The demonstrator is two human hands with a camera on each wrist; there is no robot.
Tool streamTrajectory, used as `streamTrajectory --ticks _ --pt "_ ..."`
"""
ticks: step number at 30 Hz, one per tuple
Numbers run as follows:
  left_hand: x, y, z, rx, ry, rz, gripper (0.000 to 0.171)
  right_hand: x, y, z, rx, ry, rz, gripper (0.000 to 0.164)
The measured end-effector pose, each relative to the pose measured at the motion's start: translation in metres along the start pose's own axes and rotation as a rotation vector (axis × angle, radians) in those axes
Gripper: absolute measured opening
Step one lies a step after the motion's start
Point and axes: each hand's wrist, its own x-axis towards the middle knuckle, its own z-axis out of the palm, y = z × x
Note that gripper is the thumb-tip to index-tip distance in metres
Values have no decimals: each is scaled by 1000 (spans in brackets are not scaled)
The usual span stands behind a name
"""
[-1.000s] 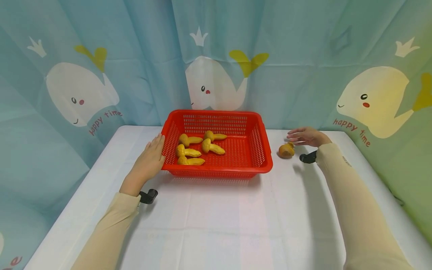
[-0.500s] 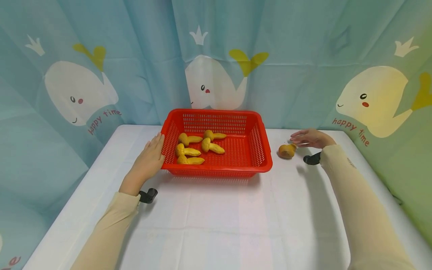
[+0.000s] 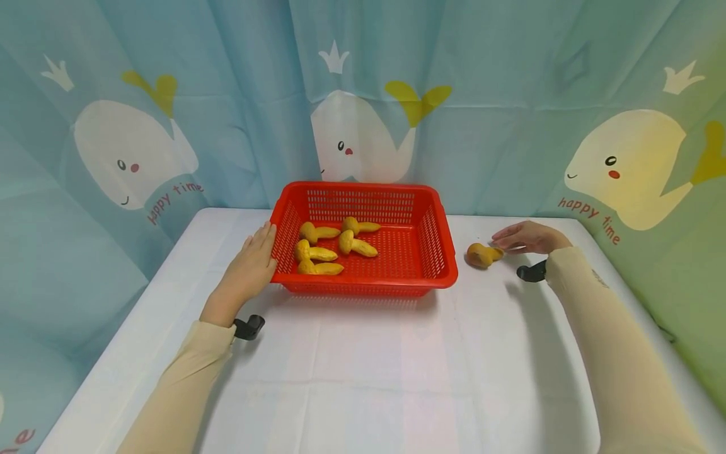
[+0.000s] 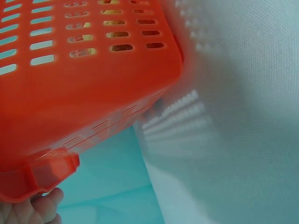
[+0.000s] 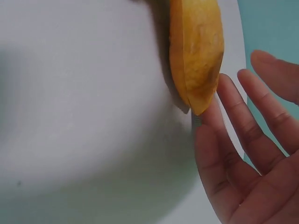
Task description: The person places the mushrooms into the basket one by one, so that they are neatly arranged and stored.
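A red plastic basket (image 3: 399,282) with slotted walls stands at the back of the table. Along its left rim lies my left hand (image 3: 249,268), fingers straight; the left wrist view catches fingertips (image 4: 47,205) right under the basket's edge. Inside the basket, toward its left side, are several yellow mushrooms (image 3: 360,247). One more mushroom (image 3: 481,255) lies on the table right of the basket, its stem pointing right. Beside that stem is my right hand (image 3: 530,236), its loosely bent fingers (image 5: 252,135) spread next to the stem's tip and not closed round it.
A white cloth covers the table (image 3: 374,372). Behind it and at the sides hangs a blue-green curtain (image 3: 493,126) printed with whales. Black wrist cameras sit on the left wrist (image 3: 249,328) and right wrist (image 3: 532,272).
My right hand has shifted to the right and slightly nearer, so more of the loose mushroom's stem shows. The left hand and the basket have stayed in place.
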Motion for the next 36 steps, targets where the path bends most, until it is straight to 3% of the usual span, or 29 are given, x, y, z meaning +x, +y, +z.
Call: streamTrajectory --ticks 15,20,36 --pt "1 -1 1 5 12 17 62 -2 4 8 -100 -49 -17 35" --pt "1 -1 1 4 9 12 62 -2 6 12 -148 -31 -11 31" --pt "2 -1 2 7 12 2 62 -1 6 25 -272 14 -89 43"
